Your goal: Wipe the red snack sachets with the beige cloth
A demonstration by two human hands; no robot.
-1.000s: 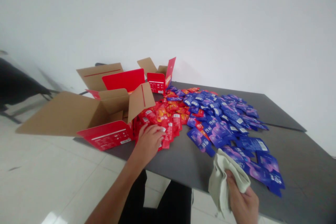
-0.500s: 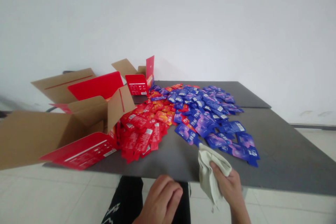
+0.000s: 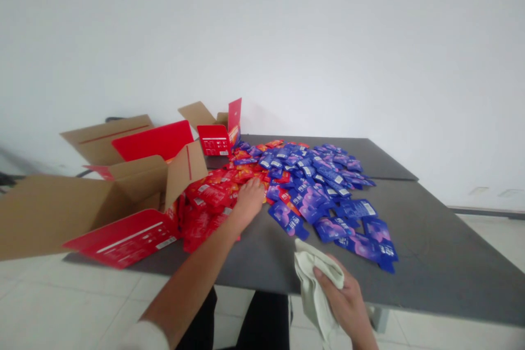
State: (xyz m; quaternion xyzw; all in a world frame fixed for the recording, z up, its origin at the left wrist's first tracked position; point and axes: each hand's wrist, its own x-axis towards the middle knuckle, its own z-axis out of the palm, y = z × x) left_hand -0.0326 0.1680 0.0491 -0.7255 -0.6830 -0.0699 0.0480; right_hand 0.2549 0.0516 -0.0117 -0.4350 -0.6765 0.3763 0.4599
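My left hand [image 3: 251,198] reaches forward to the near right side of the pile of red packets [image 3: 209,194], fingers apart and bent down onto the red and orange packets. Its fingertips are partly hidden, and nothing shows in its grasp. My right hand [image 3: 342,295] grips a folded pale green cloth [image 3: 314,279], thumb on top, over the table's front edge. Beyond that hand lies a heap of blue and purple packets [image 3: 305,197], with a few red ones mixed in where the two piles meet.
An open red cardboard box [image 3: 127,238] stands at the left front of the dark grey table [image 3: 443,262], flaps spread. Behind it are another open red box [image 3: 153,142] and a smaller one [image 3: 213,141]. A white wall [image 3: 287,38] rises behind the table.
My left hand drew back from the red packets to the table edge, then reached forward again, farther right. My right hand keeps the cloth. The view has turned right.
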